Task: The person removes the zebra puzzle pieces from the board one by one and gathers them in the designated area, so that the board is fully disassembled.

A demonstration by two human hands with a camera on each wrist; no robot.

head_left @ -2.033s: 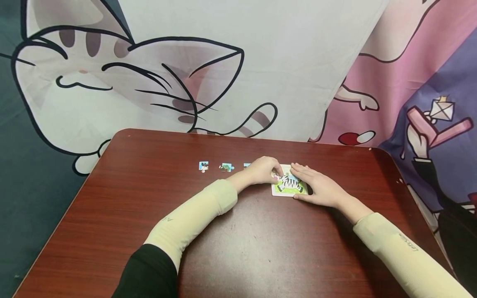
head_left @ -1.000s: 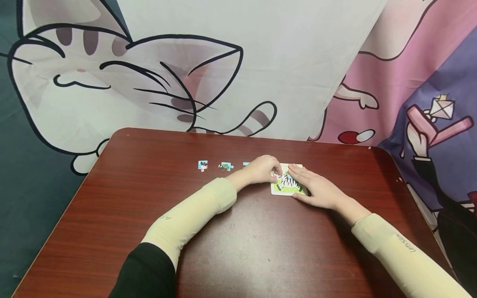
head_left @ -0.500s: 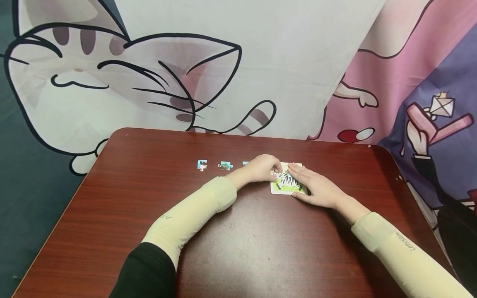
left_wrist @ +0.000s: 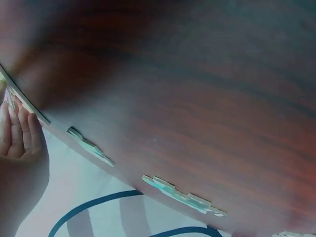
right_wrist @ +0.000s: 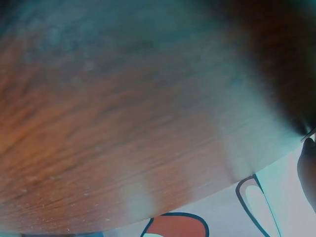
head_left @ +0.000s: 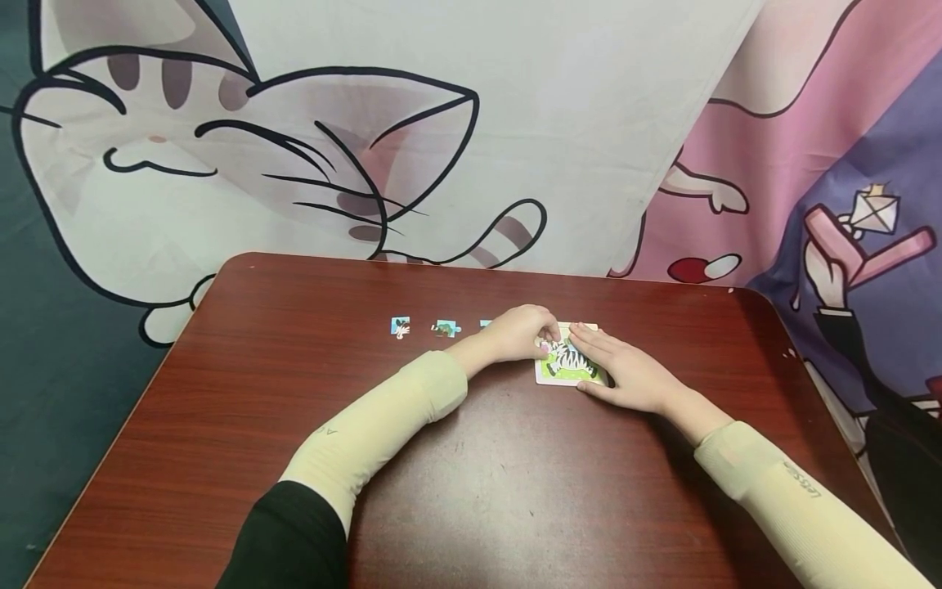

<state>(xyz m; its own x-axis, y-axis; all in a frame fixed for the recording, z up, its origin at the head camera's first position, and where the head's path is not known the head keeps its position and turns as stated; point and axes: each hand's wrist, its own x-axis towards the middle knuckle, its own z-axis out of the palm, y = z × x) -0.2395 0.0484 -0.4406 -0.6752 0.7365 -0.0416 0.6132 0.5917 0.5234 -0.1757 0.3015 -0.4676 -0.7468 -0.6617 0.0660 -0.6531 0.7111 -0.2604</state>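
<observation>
A small jigsaw puzzle (head_left: 565,372) with a zebra on green grass lies on the table. My left hand (head_left: 521,333) is at its left part, thumb and bent fingers pinching a puzzle piece (head_left: 545,348) that they mostly cover. In the left wrist view, the fingers of the left hand (left_wrist: 22,148) reach over the puzzle's raised edge (left_wrist: 24,101). My right hand (head_left: 629,370) rests with straight fingers on the puzzle's right side, its thumb near the lower right corner. Only a dark edge of the right hand (right_wrist: 308,168) shows in the right wrist view.
Loose pieces lie in a row to the left: a zebra-head piece (head_left: 401,327), a green and blue piece (head_left: 446,329), and a blue piece (head_left: 486,324) partly behind the left hand. The brown table (head_left: 471,507) ends at a cartoon cat cloth (head_left: 589,164).
The left fingers shift very slightly at the puzzle's left part. The right hand stays on the puzzle, and the loose pieces stay where they were. The head view drifts a little.
</observation>
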